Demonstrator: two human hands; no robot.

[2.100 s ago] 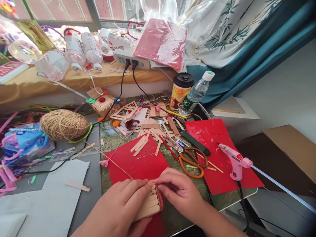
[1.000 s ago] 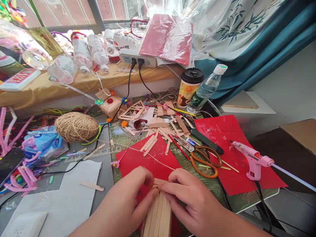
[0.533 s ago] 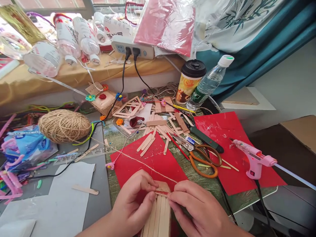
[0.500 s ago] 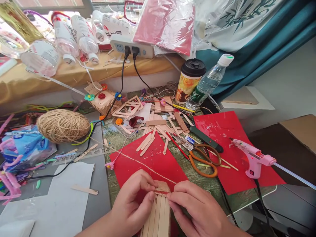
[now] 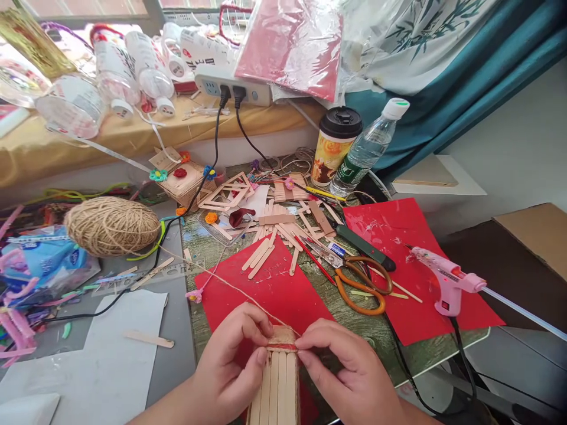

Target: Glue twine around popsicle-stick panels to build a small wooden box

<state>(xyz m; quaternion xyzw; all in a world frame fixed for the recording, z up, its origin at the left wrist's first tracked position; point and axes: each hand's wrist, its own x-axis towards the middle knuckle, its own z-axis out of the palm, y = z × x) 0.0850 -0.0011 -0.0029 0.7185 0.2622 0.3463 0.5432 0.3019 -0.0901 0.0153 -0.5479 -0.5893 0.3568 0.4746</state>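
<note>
In the head view, a long piece built of wooden craft sticks (image 5: 275, 386) points away from me at the bottom middle. Its far end is wrapped in twine, with a red band (image 5: 282, 347) across it. My left hand (image 5: 234, 360) is closed, thumb and fingers pinching the left edge of the wrapped end. At the right edge, my right hand (image 5: 349, 366) pinches the jute twine (image 5: 237, 288) with thumb and forefinger. This strand runs back to a ball of twine (image 5: 113, 226) on the left. Red sheet (image 5: 261, 295) lies beneath.
An orange-handled pair of scissors (image 5: 361, 301) and a pink glue gun (image 5: 447, 277) lie to the right. Loose craft sticks (image 5: 261, 255) are piled ahead. A lidded cup (image 5: 335, 147) and a water bottle (image 5: 370, 150) stand behind. Black cords (image 5: 217, 136) hang from a power strip (image 5: 258, 92).
My right hand has drawn the twine in against the right corner of the stick piece, and the strand now runs closer over its far end. The view has shifted slightly.
</note>
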